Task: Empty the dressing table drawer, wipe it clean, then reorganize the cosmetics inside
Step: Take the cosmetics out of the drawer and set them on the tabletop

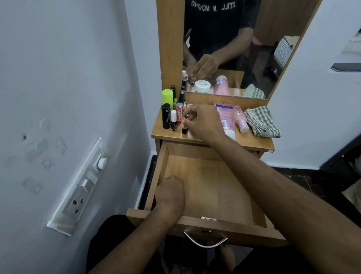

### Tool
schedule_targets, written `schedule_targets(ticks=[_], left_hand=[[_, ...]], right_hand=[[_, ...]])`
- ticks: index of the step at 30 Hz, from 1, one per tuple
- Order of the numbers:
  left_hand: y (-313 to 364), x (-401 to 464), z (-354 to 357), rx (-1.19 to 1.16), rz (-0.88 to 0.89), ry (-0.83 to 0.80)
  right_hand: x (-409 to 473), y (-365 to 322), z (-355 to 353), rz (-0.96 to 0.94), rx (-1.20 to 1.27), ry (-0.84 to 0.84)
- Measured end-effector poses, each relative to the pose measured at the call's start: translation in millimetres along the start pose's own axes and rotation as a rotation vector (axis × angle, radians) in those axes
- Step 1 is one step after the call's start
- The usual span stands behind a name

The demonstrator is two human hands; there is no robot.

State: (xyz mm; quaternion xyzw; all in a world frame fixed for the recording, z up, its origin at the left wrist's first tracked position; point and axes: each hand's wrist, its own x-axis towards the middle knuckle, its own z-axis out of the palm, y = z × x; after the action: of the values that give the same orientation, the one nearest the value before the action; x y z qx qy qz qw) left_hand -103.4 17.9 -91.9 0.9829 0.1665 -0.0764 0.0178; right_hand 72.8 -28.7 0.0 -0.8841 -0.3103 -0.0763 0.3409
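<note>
A single head-worn wide-angle view looks forward and steeply down from close above the open drawer [206, 189], with the dressing table top [252, 140] and mirror [233, 41] toward twelve o'clock.

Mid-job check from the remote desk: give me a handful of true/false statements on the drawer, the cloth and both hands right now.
1. The drawer is pulled out and nothing lies on the part of its floor that shows. True.
2. The right hand pinches a small item above the table top. True.
3. The checked cloth lies inside the drawer. False: it sits crumpled at the right end of the table top.
4. The left hand holds the pink tube. False: it rests as a fist in the drawer's left side, and the tube lies on the table top.
5. The green-capped bottle lies flat. False: it stands upright at the back left.
</note>
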Motion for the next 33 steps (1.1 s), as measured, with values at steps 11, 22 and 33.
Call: schedule_targets(ticks=[11, 22, 33], left_hand=[[-3.7, 0.2, 1.5, -0.224, 0.014, 0.026], [-4.9, 5.6, 5.4, -0.391, 0.048, 0.140], [-43.6, 20.8, -38.2, -0.986, -0.061, 0.697]], right_hand=[[-2.9, -0.9, -0.1, -0.025, 0.016, 0.057], [-10.5, 1.5, -6.8, -0.053, 0.007, 0.078], [-91.4, 14.0, -28.3, 0.017, 0.182, 0.177]])
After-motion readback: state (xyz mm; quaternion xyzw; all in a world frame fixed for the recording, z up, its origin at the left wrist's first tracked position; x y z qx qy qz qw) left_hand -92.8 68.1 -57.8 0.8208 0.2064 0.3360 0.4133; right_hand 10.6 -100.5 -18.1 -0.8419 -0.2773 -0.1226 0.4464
